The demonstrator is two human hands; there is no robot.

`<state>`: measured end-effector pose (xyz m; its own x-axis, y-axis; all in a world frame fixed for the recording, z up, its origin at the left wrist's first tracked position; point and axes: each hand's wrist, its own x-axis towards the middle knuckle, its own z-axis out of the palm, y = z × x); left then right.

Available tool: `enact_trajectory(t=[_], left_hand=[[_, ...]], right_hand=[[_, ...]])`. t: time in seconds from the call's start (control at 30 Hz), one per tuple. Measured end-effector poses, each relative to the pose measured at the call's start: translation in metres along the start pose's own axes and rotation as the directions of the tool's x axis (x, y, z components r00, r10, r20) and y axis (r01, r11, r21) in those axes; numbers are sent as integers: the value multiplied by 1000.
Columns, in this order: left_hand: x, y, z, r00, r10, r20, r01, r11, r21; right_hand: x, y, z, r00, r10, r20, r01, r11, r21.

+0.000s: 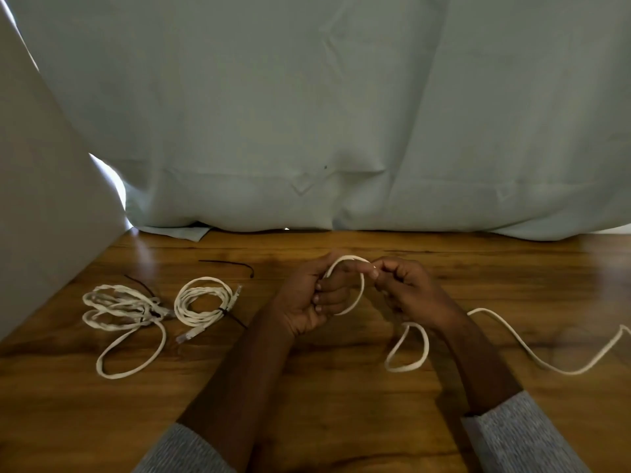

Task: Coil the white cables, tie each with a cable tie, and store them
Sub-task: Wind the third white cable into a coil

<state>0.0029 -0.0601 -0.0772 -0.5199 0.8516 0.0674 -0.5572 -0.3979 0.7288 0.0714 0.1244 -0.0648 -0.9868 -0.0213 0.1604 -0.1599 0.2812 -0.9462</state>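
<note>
Your left hand [309, 302] curls its fingers around the first small loop of a white cable [355, 288], held just above a wooden table [307, 387]. Your right hand [403, 288] pinches the same cable at the top of that loop, close beside the left.

The rest of the cable trails away under your right wrist, curling once on the wood and snaking off toward the right edge. That long, loose tail is the likely trouble: it looks apt to twist or snag as you draw it in, and with only one turn gripped, the loop could spring open if either hand relaxes.

To your left lie two other white cables: a neat coil [203, 303] bound with a dark cable tie, and a looser bundle [123, 315] whose big loop spills toward you. A spare black cable tie [227, 264] lies beyond them.

The tabletop is glossy brown woodgrain. A pale grey-green cloth [341, 114] hangs behind it, and a plain panel [41, 199] leans at far left.
</note>
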Motion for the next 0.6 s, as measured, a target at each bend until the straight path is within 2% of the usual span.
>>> enact_trajectory(t=[0.17, 0.3, 0.37, 0.43, 0.53, 0.6], left_hand=[[-7, 4, 9, 988, 151, -4, -151, 988, -29], [-7, 3, 19, 961, 276, -25, -276, 961, 6], [-8, 4, 21, 940, 336, -53, -335, 942, 28], [-7, 6, 16, 924, 376, -65, -379, 925, -30], [-6, 11, 10, 877, 449, -169, -462, 886, -46], [-3, 14, 5, 835, 507, -215, -525, 850, -35]], right_hand=[[2, 2, 2, 1000, 5, 8, -5, 1000, -4], [4, 10, 13, 996, -15, 83, 33, 973, -227], [5, 10, 18, 996, 11, 93, 14, 963, -271], [7, 10, 21, 994, 36, 107, -2, 954, -301], [6, 11, 26, 988, 93, 124, -46, 940, -339], [5, 12, 30, 979, 147, 139, -104, 955, -279]])
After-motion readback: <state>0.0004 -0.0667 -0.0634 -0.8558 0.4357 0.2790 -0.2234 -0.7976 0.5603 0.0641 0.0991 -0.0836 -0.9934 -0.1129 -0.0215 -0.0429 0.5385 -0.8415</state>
